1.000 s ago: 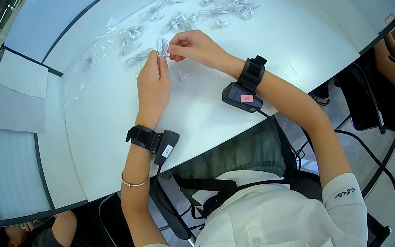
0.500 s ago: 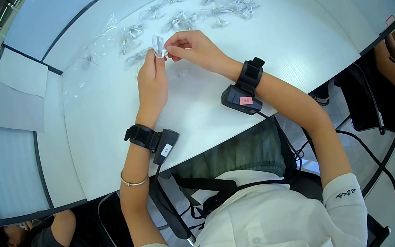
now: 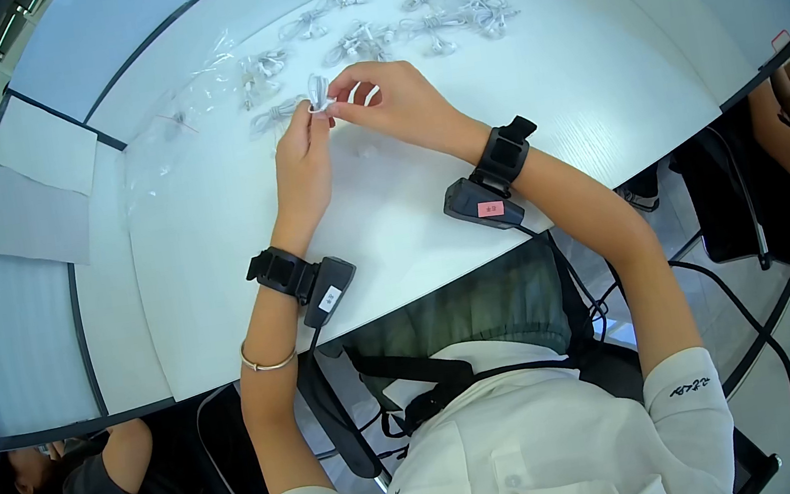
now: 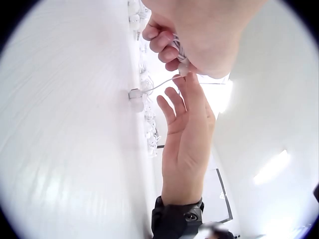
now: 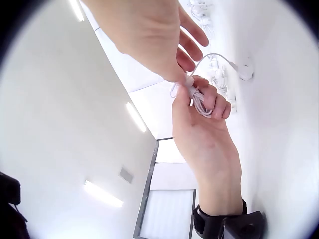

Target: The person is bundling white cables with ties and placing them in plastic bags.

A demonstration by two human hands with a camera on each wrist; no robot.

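Observation:
Over the white table, my left hand (image 3: 304, 174) grips a coiled bundle of white wired earphones (image 3: 317, 90), its fingers curled round the loops (image 5: 201, 104) in the right wrist view. My right hand (image 3: 403, 102) meets it from the right, thumb and forefinger pinching the wire where it wraps the bundle's middle. The other fingers of that hand stand spread apart in the left wrist view. A loose length of wire bows out from the pinch to a dangling earbud (image 5: 244, 72). Fingers partly hide the wrapped part.
Several more coiled white earphones (image 3: 360, 42) lie along the far side of the table (image 3: 596, 97). Clear plastic bags (image 3: 193, 103) lie at the left. Low white partitions (image 3: 149, 39) enclose the table. Other people sit at left and right.
My right hand has shifted slightly, its fingers now more spread, still pinching at the bundle's wrap. The bundle has moved slightly left in my left hand since a second ago.

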